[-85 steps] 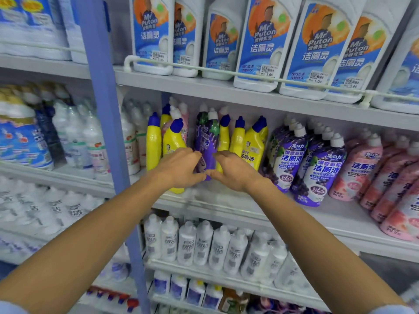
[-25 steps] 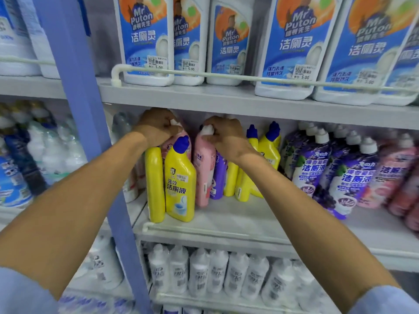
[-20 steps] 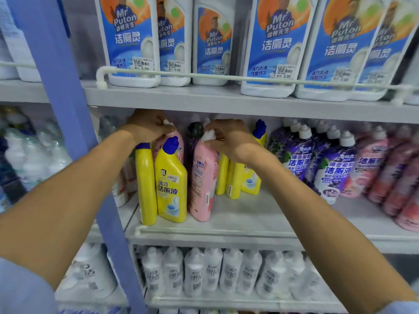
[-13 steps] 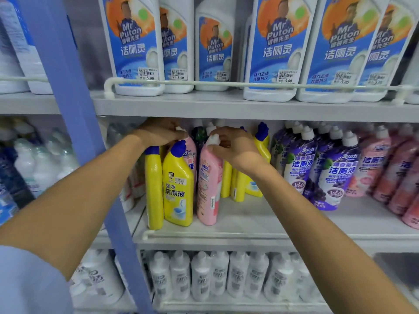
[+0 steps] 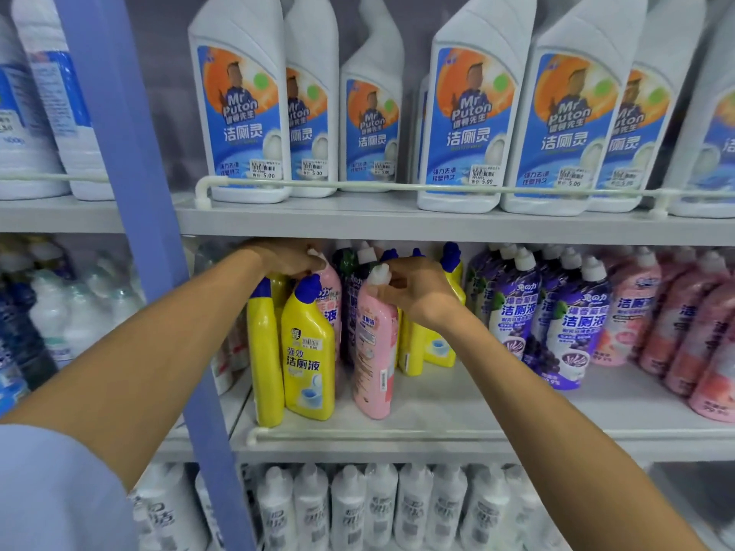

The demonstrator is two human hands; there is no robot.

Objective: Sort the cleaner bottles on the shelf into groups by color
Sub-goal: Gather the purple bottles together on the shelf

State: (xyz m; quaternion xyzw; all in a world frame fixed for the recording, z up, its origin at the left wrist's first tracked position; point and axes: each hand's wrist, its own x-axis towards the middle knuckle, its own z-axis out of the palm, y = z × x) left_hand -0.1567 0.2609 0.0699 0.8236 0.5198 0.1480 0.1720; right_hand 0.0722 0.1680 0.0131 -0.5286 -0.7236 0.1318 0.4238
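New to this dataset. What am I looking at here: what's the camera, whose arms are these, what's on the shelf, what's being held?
No robot here: a person wears one wide-angle camera on the head, looking forward and down, so both arms reach in from the bottom of the picture.

The middle shelf holds mixed cleaner bottles: yellow bottles with blue caps at the left, purple bottles further right, and pink ones at the far right.

The right hand grips the neck of a pink bottle that stands among the yellow ones. The left hand is closed over the top of a second pink bottle behind the front yellow one.

The shelf above carries large white bottles with blue labels.
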